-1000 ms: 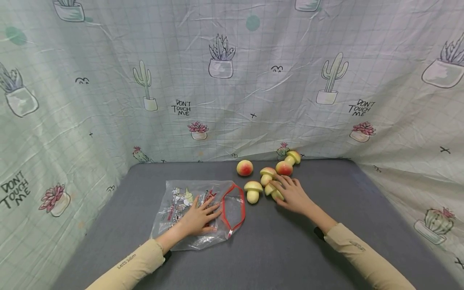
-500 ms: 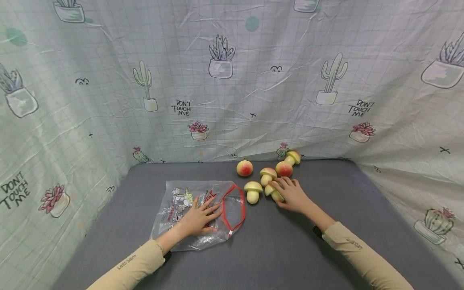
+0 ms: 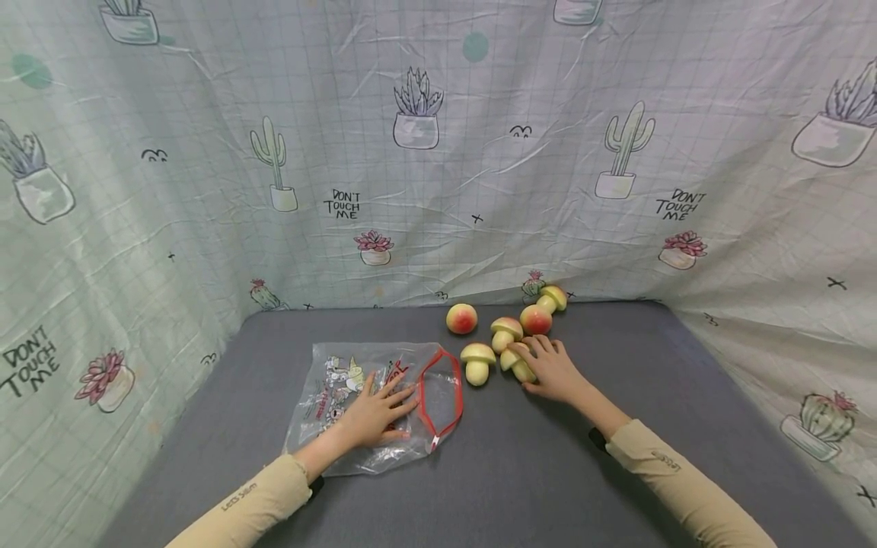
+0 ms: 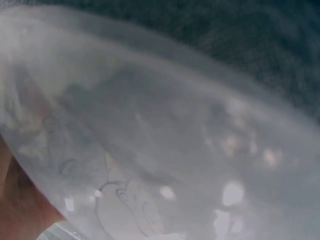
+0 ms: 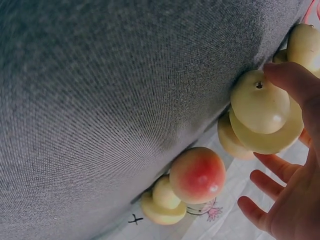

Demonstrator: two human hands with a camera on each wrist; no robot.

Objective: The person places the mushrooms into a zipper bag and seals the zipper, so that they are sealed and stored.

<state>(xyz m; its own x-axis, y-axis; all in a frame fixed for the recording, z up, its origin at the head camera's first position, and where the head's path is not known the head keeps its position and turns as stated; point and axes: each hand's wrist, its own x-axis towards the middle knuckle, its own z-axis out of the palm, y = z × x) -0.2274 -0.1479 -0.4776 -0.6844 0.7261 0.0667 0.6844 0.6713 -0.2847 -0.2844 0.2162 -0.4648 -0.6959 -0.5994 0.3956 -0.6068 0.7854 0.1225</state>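
My left hand [image 3: 373, 417] lies with spread fingers on a clear plastic bag [image 3: 384, 358] printed with cartoon figures. The bag's red-edged mouth gapes toward the right; in the left wrist view its film [image 4: 165, 130] fills most of the picture. My right hand [image 3: 556, 374] holds a pale yellow toy mushroom [image 3: 521, 368] between thumb and fingers. Seen from the right wrist, the thumb presses the mushroom's stem [image 5: 260, 102] and the fingers reach behind its cap. Right beside it are two more toy mushrooms, one upright [image 3: 478, 364] and one just behind [image 3: 506, 335].
At the back sit a red-and-yellow round piece [image 3: 462, 319], a similar one [image 3: 536, 320] and a mushroom lying on its side [image 3: 552, 299]. The grey tabletop [image 3: 507, 472] ends at a hanging cactus-print curtain [image 3: 438, 183] behind and at the sides.
My right hand's fingers have drawn slightly down around the mushroom, and the right forearm has shifted a little left. The left hand and the bag stay put.
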